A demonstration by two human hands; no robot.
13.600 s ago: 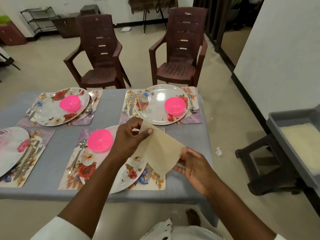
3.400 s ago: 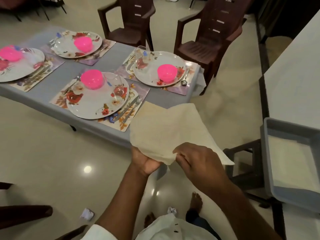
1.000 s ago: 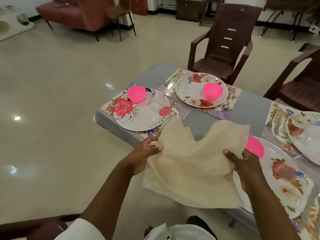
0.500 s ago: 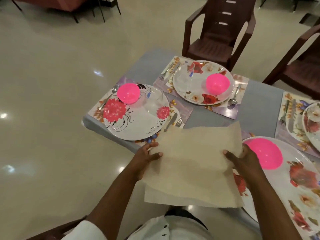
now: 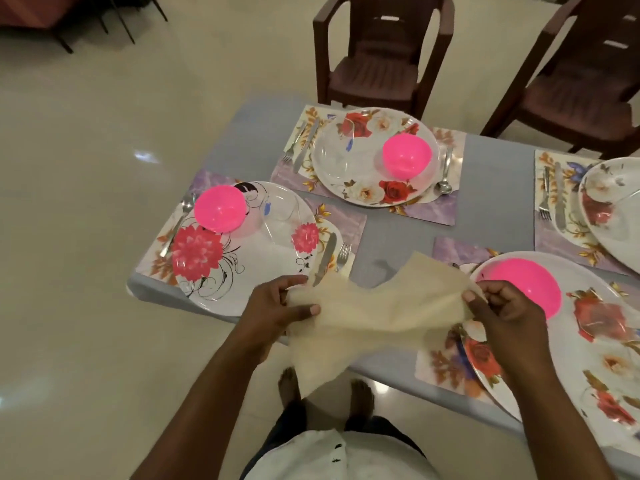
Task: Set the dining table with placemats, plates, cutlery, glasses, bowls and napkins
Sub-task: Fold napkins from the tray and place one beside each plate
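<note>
Half a second back the napkin (image 5: 367,317) was spread flat and nearly square between the hands; now its top edge has collapsed into a sagging fold, a corner pokes up in the middle and a tail droops toward the floor.

Going from the biggest thing down: the grey table (image 5: 391,237) carries 4 floral placemats in view, each with a glossy printed plate. The nearest-left plate (image 5: 249,258) is round with a big red bloom and black scrollwork. A smooth, hard-looking pink plastic bowl (image 5: 220,208) sits on its far-left rim, and a clear glass beside it is barely readable. A metal knife and fork (image 5: 332,254) lie on the mat at the plate's right, just beyond the left hand (image 5: 277,306).

The napkin hangs in the air over the table's near edge, between the 2 closest settings. It looks like thin, soft, cream paper or cloth that creases easily. The left hand pinches one end between thumb and curled fingers. The right hand (image 5: 502,306) pinches the other end the same way, close to the second pink bowl (image 5: 523,282).

This looks like the napkin step, mid-fold. Next would be finishing the fold by bringing the ends together evenly, then laying it at the left setting, which shows no napkin.
</note>
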